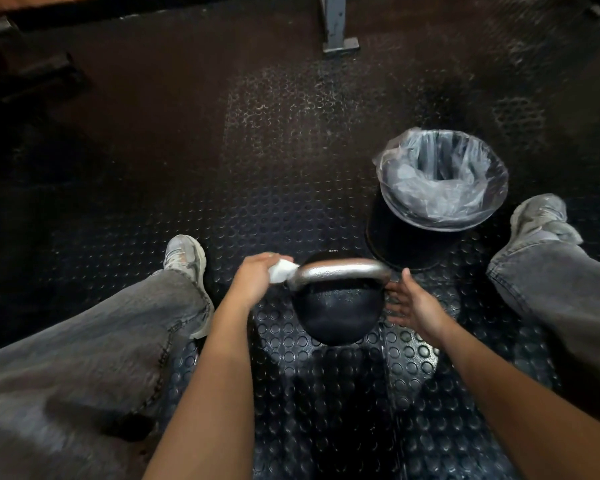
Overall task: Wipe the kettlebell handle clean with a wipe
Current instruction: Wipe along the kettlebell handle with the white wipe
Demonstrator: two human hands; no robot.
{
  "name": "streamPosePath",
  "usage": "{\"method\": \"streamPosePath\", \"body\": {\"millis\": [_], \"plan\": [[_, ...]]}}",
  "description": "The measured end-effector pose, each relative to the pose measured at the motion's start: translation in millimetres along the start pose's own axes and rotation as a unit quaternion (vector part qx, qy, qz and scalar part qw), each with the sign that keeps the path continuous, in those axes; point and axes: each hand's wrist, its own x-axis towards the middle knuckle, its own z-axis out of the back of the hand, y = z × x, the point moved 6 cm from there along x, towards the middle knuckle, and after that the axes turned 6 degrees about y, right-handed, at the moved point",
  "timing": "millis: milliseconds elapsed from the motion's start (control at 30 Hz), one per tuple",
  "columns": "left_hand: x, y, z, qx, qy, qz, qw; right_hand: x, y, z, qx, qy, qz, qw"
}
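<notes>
Wiping's underway, I'd say: left hand (253, 280) clamps the white wipe (282, 271) against the near end of the kettlebell handle (342, 271). Right hand (413, 303), fingers spread, steadies the far end. Next it probably needs sliding toward that right hand.

1. White wipe (280, 270); silver-grey handle (342, 271); black kettlebell (336, 315) body.
2. Black floor (291, 150), raised round studs.
3. Black bin (406, 244), clear liner (440, 178), far right.
4. Faded grey jeans (101, 341); grey-white shoes (184, 252).
</notes>
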Motion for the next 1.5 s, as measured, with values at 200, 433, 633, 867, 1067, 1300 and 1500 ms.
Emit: {"method": "streamPosePath", "body": {"millis": [200,433,633,867,1067,1300,1500], "plan": [[8,5,-20,0.026,0.029,0.037,0.999,0,-1,1,0.0,0.0,-0.003,1.0],[-6,-36,-4,-0.029,0.046,-0.068,0.996,0,0,0,0.001,0.004,0.0,1.0],[10,25,-14,0.069,0.002,0.047,0.997,0,0,1,0.008,-0.004,-0.004,1.0],[2,-37,-22,0.012,0.115,-0.017,0.993,3,-2,2,-0.002,-0.004,0.0,1.0],[-4,-21,-3,0.104,0.05,0.011,0.993,5,-4,4,-0.001,-0.003,0.0,1.0],[8,-32,-23,0.161,0.099,0.033,0.981,6,-5,5,-0.003,-0.003,-0.004,1.0],[-9,-56,-11,0.125,0.069,-0.014,0.99,3,-3,5,-0.006,-0.002,-0.002,1.0]]}}
